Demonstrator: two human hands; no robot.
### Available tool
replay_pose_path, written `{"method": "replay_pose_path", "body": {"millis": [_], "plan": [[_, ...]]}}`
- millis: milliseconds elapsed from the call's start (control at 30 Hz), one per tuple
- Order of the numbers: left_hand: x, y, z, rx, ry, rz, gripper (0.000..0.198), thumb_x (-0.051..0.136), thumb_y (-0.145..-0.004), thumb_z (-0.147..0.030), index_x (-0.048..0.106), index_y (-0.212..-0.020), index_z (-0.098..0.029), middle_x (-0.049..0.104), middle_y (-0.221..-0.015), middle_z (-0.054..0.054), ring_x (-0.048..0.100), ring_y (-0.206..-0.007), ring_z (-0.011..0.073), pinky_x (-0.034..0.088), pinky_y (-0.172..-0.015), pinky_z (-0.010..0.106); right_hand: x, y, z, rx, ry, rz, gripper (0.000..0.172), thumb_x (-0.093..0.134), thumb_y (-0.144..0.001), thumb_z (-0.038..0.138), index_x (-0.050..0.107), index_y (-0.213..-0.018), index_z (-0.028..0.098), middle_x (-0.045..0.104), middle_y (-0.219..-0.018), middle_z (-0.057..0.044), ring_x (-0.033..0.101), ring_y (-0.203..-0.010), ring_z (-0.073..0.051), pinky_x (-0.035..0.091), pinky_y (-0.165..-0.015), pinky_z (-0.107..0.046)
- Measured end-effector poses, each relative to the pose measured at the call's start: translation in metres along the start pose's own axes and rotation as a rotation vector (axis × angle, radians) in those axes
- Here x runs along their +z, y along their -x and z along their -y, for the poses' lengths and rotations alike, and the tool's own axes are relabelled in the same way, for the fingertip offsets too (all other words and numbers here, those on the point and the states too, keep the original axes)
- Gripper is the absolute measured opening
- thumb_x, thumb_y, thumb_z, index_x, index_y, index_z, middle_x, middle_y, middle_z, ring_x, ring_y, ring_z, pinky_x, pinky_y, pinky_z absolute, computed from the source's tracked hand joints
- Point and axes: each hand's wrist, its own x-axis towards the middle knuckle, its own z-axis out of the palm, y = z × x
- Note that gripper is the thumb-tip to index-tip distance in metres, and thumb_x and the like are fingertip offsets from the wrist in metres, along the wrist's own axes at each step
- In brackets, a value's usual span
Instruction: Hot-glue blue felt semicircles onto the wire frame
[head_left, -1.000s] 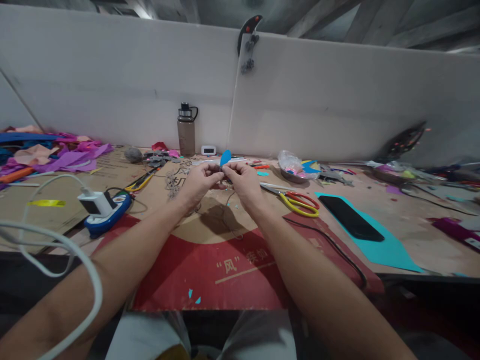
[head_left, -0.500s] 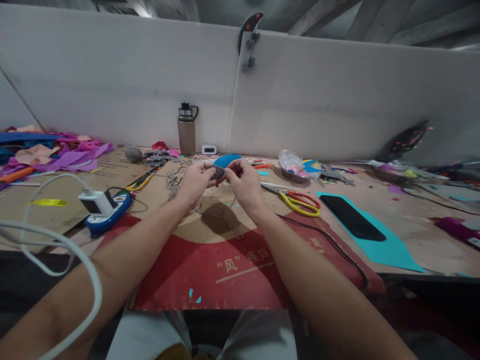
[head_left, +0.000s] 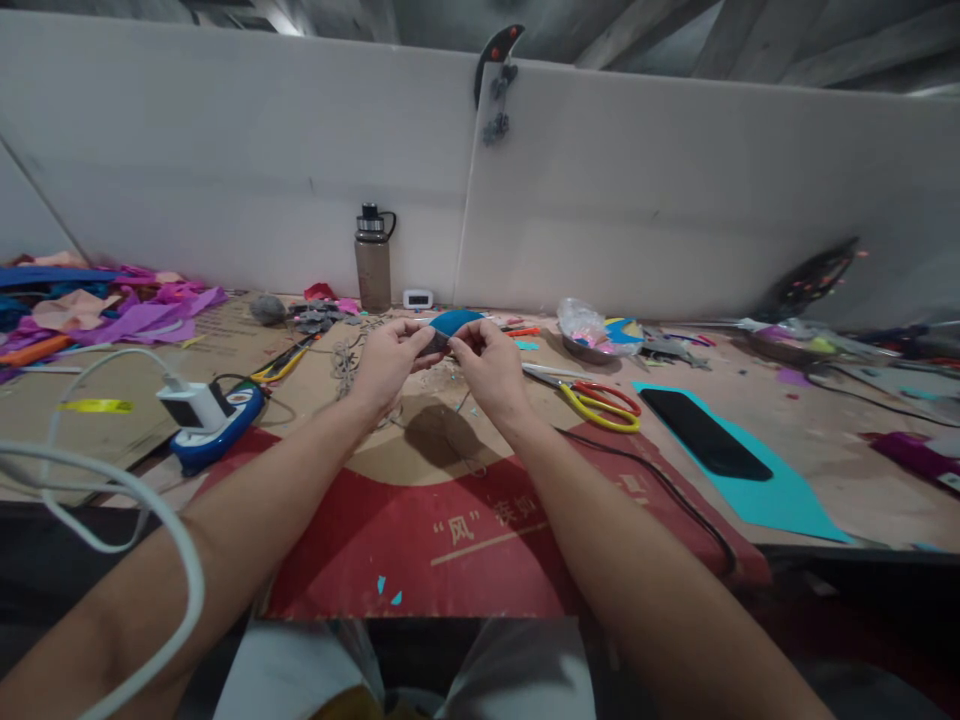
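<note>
Gently, with both pinches on the blue piece

I hold the curved blue piece (head_left: 456, 321) just above the centre of the frame, its rounded edge uppermost. My left hand (head_left: 388, 365) pinches its left end, beside a dark grey part (head_left: 434, 345); whether that grey is its underside or a separate layer, I cannot tell. My right hand (head_left: 487, 366) has thumb and forefinger closed near the right end.

To my eye this is fine fingertip work, so the pressure should be light and equal from both sides; a harder squeeze could crease the curve. I'd let the left pinch anchor and the right make small adjustments, with thumbs clear of the upper edge. Working over the cardboard (head_left: 420, 560) at lower centre is sensible. The scissors (head_left: 600, 405), right of centre, lie clear of my fingers.
</note>
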Motion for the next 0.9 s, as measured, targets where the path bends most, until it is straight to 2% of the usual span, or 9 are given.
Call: {"method": "replay_pose_path", "body": {"millis": [200, 433, 500, 567, 633, 667, 733, 833, 900], "plan": [[-0.005, -0.005, -0.002, 0.009, 0.095, -0.034, 0.010, 0.064, -0.072, -0.019, 0.058, -0.070, -0.012, 0.063, -0.073, 0.003, 0.064, -0.071, 0.0121, 0.055, -0.077, 0.034, 0.003, 0.004, -0.001, -0.056, -0.012, 0.037, 0.012, 0.049, -0.080, 0.028, 0.054, -0.077, 0.018, 0.057, -0.072, -0.001, 0.050, -0.067, -0.012, 0.039, -0.066, -0.026], [-0.012, -0.009, -0.005, 0.002, 0.142, -0.022, 0.009, 0.063, -0.074, -0.018, 0.057, -0.073, -0.012, 0.065, -0.075, 0.004, 0.066, -0.072, 0.0137, 0.055, -0.076, 0.033, 0.011, 0.014, -0.009, -0.093, 0.049, 0.152, 0.017, 0.044, -0.082, 0.027, 0.058, -0.078, 0.019, 0.059, -0.074, -0.001, 0.051, -0.070, -0.013, 0.038, -0.068, -0.026], [-0.013, -0.011, -0.006, -0.008, 0.149, -0.061, 0.008, 0.062, -0.075, -0.017, 0.056, -0.072, -0.011, 0.065, -0.074, 0.004, 0.067, -0.070, 0.0140, 0.055, -0.073, 0.031, 0.012, 0.015, -0.011, -0.089, 0.080, 0.233, 0.018, 0.044, -0.081, 0.023, 0.061, -0.078, 0.019, 0.061, -0.073, -0.001, 0.051, -0.069, -0.013, 0.038, -0.067, -0.025], [-0.016, -0.014, -0.005, -0.017, 0.162, -0.104, 0.007, 0.059, -0.076, -0.015, 0.056, -0.072, -0.011, 0.065, -0.073, 0.005, 0.067, -0.070, 0.0141, 0.055, -0.070, 0.028, 0.010, 0.015, -0.010, -0.102, 0.118, 0.393, 0.018, 0.047, -0.078, 0.022, 0.064, -0.074, 0.019, 0.063, -0.073, -0.001, 0.053, -0.069, -0.012, 0.038, -0.066, -0.025], [-0.021, -0.019, -0.004, -0.019, 0.177, -0.137, 0.007, 0.058, -0.077, -0.014, 0.055, -0.071, -0.011, 0.065, -0.072, 0.006, 0.067, -0.071, 0.0139, 0.054, -0.068, 0.025, 0.004, 0.012, -0.008, -0.116, 0.162, 0.523, 0.020, 0.050, -0.078, 0.026, 0.066, -0.070, 0.019, 0.064, -0.072, -0.001, 0.053, -0.067, -0.013, 0.037, -0.065, -0.024], [-0.025, -0.022, -0.003, -0.013, 0.185, -0.157, 0.007, 0.058, -0.077, -0.014, 0.055, -0.071, -0.011, 0.065, -0.072, 0.006, 0.067, -0.070, 0.0139, 0.054, -0.068, 0.024, -0.002, 0.010, -0.008, -0.109, 0.195, 0.534, 0.023, 0.049, -0.079, 0.029, 0.066, -0.068, 0.018, 0.064, -0.070, -0.001, 0.054, -0.066, -0.013, 0.037, -0.064, -0.024], [-0.032, -0.027, -0.001, -0.011, 0.203, -0.191, 0.006, 0.057, -0.077, -0.013, 0.056, -0.072, -0.010, 0.066, -0.072, 0.006, 0.067, -0.070, 0.0140, 0.055, -0.067, 0.024, -0.016, 0.005, -0.010, -0.057, 0.295, 0.428, 0.030, 0.044, -0.083, 0.035, 0.065, -0.070, 0.018, 0.064, -0.069, -0.003, 0.054, -0.065, -0.014, 0.036, -0.061, -0.025], [-0.038, -0.032, 0.000, -0.010, 0.221, -0.208, 0.006, 0.056, -0.078, -0.012, 0.056, -0.073, -0.009, 0.066, -0.074, 0.008, 0.068, -0.070, 0.0142, 0.055, -0.068, 0.025, -0.040, -0.003, -0.023, 0.097, 0.555, 0.134, 0.031, 0.041, -0.084, 0.036, 0.064, -0.079, 0.016, 0.064, -0.074, -0.007, 0.054, -0.066, -0.016, 0.036, -0.062, -0.028], [-0.038, -0.032, 0.000, -0.011, 0.224, -0.206, 0.005, 0.056, -0.077, -0.012, 0.056, -0.073, -0.009, 0.066, -0.074, 0.009, 0.067, -0.069, 0.0140, 0.055, -0.068, 0.025, -0.050, -0.006, -0.036, 0.248, 0.710, 0.152, 0.024, 0.050, -0.079, 0.034, 0.063, -0.072, 0.015, 0.063, -0.070, -0.011, 0.056, -0.068, -0.020, 0.038, -0.064, -0.030]]}}
